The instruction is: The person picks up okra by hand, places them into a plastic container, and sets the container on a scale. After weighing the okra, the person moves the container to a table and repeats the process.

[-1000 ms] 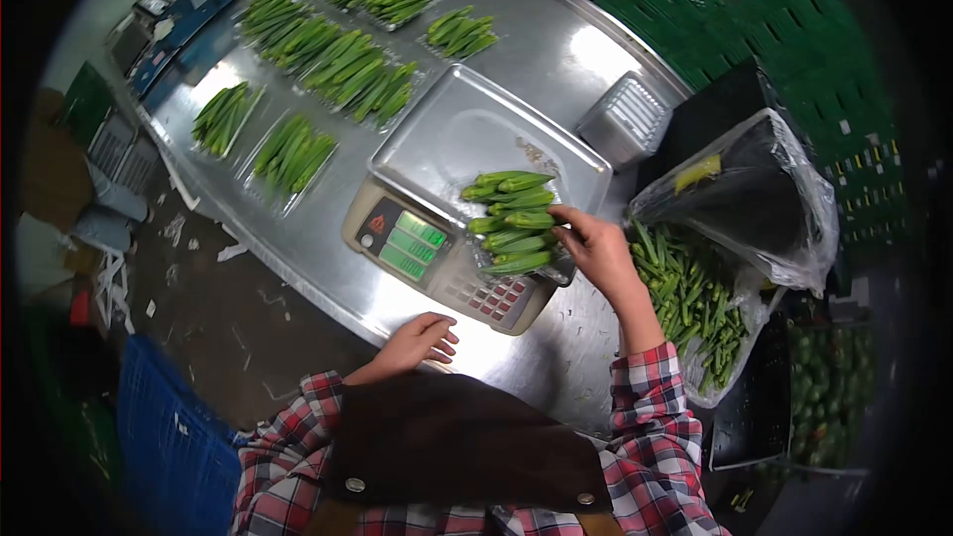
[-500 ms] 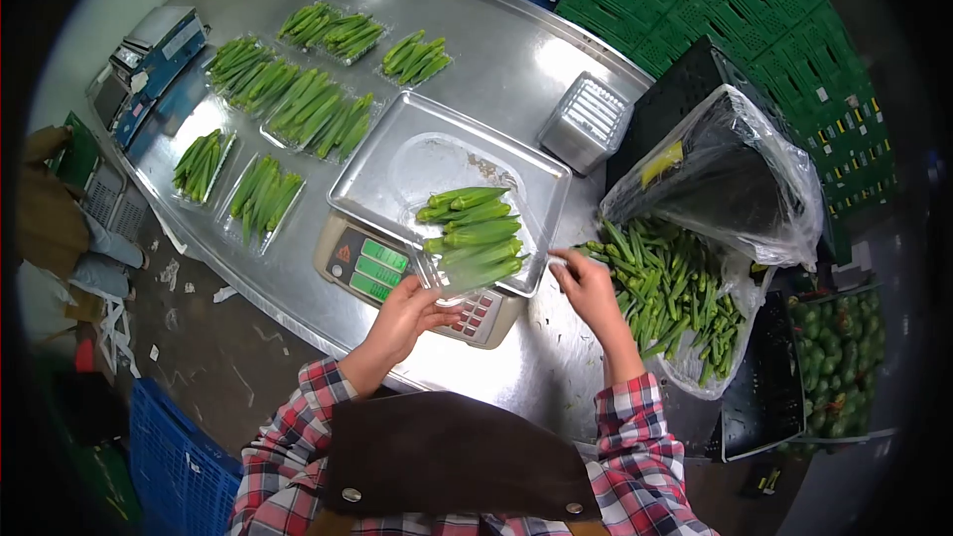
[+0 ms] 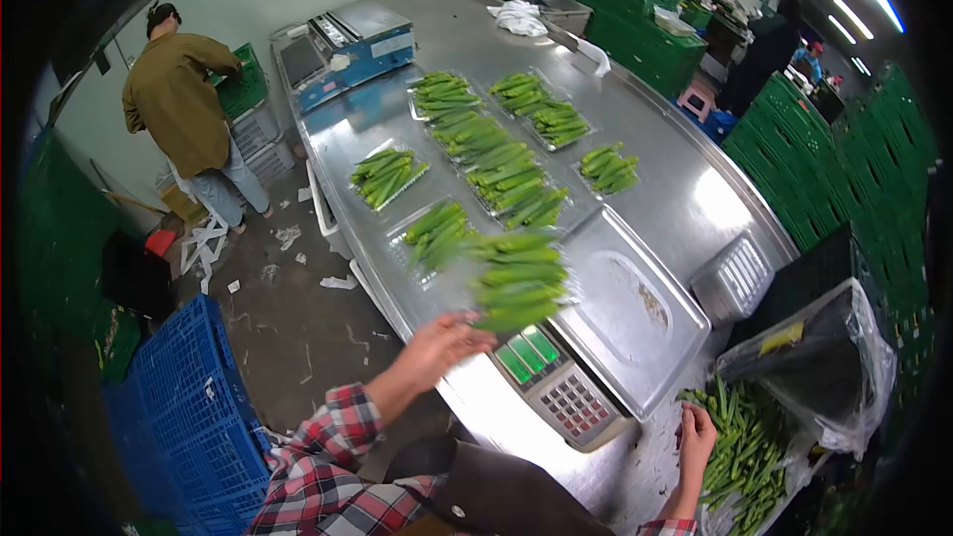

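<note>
Okra pack (image 3: pixel 521 278), blurred in the head view, sits in the left hand (image 3: pixel 444 345), whose fingers are bent and closed on its near edge. It is held above the steel table (image 3: pixel 660 174), between the weighing scale (image 3: pixel 586 407) and the filled trays (image 3: pixel 486 144), overlapping the corner of the scale's metal platter (image 3: pixel 630 318). At the other side, the right hand (image 3: pixel 698 429) is beside the loose okra (image 3: pixel 745 447), its fingers loosely curled; whether they grip a pod I cannot tell. A ridged steel container (image 3: pixel 735 278) stands just beyond the platter. Farther off, a person in a brown top (image 3: pixel 184 99) faces away near a green crate (image 3: pixel 238 84).
</note>
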